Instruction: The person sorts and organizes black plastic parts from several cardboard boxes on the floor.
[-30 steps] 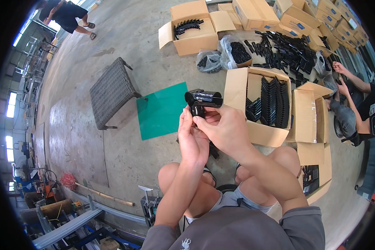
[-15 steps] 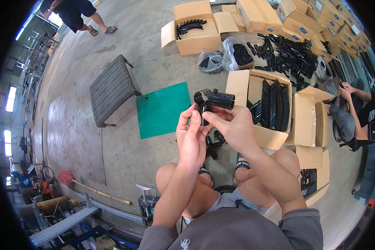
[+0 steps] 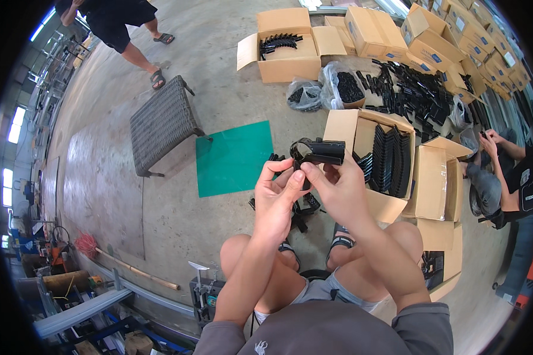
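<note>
Black tubular joint point(image 3: 328, 152) raised between both hands, above floor point(image 3: 231, 89); left hand point(image 3: 275, 204) thumb and fingers pinched on its lower stub; right hand point(image 3: 344, 192) thumb and fingers narrowed on same lower part, some fingertips hidden; loose black pieces point(image 3: 310, 204) beneath, near sandals point(image 3: 341, 238); green sheet point(image 3: 234, 160) beyond, leftward; wicker stool point(image 3: 166, 124) farther left; cardboard box point(image 3: 340, 131) rightward, rows of black fittings point(image 3: 391, 157) inside; co-worker point(image 3: 509, 171) far right.

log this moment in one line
left hand: holds black fitting | right hand: holds same fitting | on floor: green sheet, black parts
</note>
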